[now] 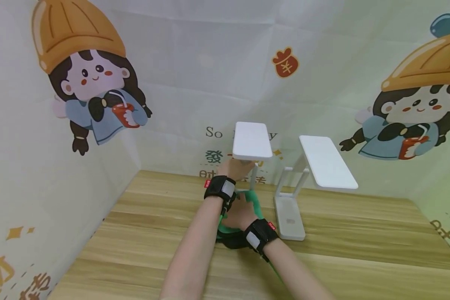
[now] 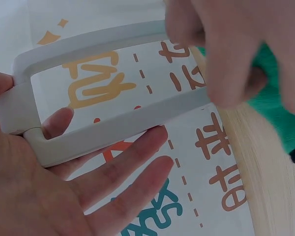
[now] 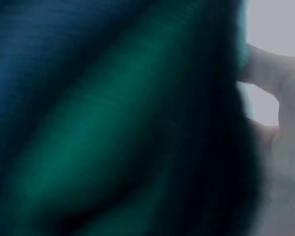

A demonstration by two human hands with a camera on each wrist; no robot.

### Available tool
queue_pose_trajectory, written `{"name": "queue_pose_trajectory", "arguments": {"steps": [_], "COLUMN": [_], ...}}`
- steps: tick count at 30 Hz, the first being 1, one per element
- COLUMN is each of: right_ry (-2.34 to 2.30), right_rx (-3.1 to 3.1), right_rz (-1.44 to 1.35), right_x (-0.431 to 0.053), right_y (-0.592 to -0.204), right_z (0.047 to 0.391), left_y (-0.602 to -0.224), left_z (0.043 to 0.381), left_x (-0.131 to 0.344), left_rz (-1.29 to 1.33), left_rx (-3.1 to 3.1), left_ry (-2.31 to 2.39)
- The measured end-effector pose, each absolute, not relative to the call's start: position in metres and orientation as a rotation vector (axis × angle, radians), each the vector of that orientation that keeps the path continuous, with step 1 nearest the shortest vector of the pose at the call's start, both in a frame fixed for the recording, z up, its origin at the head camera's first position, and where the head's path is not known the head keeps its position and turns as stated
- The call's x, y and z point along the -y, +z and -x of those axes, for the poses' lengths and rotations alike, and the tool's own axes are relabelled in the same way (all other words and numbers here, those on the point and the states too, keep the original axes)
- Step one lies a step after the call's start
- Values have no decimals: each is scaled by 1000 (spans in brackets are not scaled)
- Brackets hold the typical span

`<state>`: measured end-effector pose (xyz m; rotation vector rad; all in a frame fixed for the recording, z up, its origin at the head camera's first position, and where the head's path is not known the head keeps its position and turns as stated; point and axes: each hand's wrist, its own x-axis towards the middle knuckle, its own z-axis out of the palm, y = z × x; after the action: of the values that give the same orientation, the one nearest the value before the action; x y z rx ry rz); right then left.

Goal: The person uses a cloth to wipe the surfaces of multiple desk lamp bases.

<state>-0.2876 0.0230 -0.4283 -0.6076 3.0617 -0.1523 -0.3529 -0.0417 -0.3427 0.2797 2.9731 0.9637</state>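
A white folding phone stand (image 1: 252, 139) stands at the back left, its flat top plate hiding part of my left hand (image 1: 235, 168). In the left wrist view that hand holds the stand's frame (image 2: 123, 123) near its hinge, one fingertip showing through the opening, other fingers extended beneath. My right hand (image 1: 240, 213) grips a green cloth (image 1: 257, 206) with a dark edge, low in front of the left one. Its curled fingers (image 2: 226, 73) are at the far end of the frame's bars. Folds of cloth (image 3: 103, 132) fill most of the right wrist view, blurred.
A second white stand (image 1: 328, 161) is close on the right, its base (image 1: 289, 218) on the wooden table (image 1: 153, 233). Behind the table hangs a printed backdrop (image 1: 195, 62) with cartoon figures. Both wrists wear black straps (image 1: 220, 187).
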Motion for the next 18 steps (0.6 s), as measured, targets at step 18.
{"name": "queue_pose_trajectory", "arguments": {"steps": [18], "right_ry": [-220], "right_rx": [-3172], "right_rz": [936], "right_x": [-63], "right_y": [-439], "right_z": [249], "left_y": [-344], "left_z": [349], "left_x": [39], "left_rz": [-273], "left_rx": [-3007], "left_ry": [977]}}
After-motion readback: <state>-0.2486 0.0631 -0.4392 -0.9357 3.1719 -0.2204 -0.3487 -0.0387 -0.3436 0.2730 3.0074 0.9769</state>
